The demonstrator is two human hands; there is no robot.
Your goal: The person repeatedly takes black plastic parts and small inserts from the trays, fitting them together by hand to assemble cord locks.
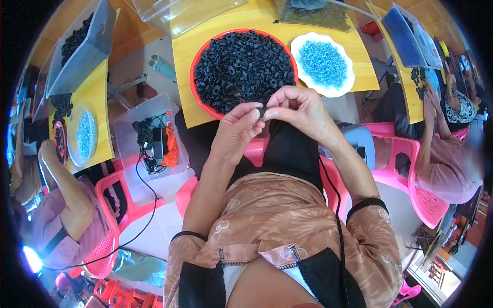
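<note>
My left hand [241, 123] and my right hand [298, 110] meet over the near rim of a red basin. Between their pinched fingertips is a small black plastic part [262, 110]; its exact shape is mostly covered by the fingers. Many similar small black parts [244, 69] fill the red basin [193, 77] just beyond my hands. To its right stands a white scalloped plate [347, 84] heaped with small translucent blue pieces [323, 64].
The basin and plate stand on a yellow table [189, 110]. Clear plastic bins [192, 15] sit at its far edge. On the left, a box [149, 138] holds cables and orange material. Co-workers [72, 215] sit on both sides on pink chairs [405, 169].
</note>
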